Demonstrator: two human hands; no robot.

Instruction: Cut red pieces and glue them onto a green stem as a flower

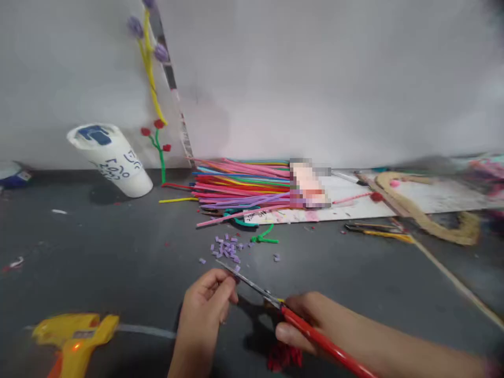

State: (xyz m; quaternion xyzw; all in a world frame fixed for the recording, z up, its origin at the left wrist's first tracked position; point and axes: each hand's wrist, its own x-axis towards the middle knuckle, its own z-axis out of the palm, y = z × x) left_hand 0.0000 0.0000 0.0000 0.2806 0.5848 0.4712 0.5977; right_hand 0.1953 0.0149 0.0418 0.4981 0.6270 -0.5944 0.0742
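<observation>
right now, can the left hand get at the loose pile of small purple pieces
Likely yes: the small purple pieces lie on the dark tabletop just beyond the left hand, though the red-handled metal scissors point close to them.

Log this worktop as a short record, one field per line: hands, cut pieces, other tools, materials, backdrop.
Right hand: the hand grips red-handled scissors
Left hand: fingers curled beside the blades; anything pinched there is too small to tell
Cut pieces: small purple bits, mostly loosely heaped beyond the blade tips
Other tools: yellow glue gun at near left, orange light showing
Materials: bundle of multicoloured fuzzy stems near the wall
Backdrop: pale wall, marked white container at left
</observation>
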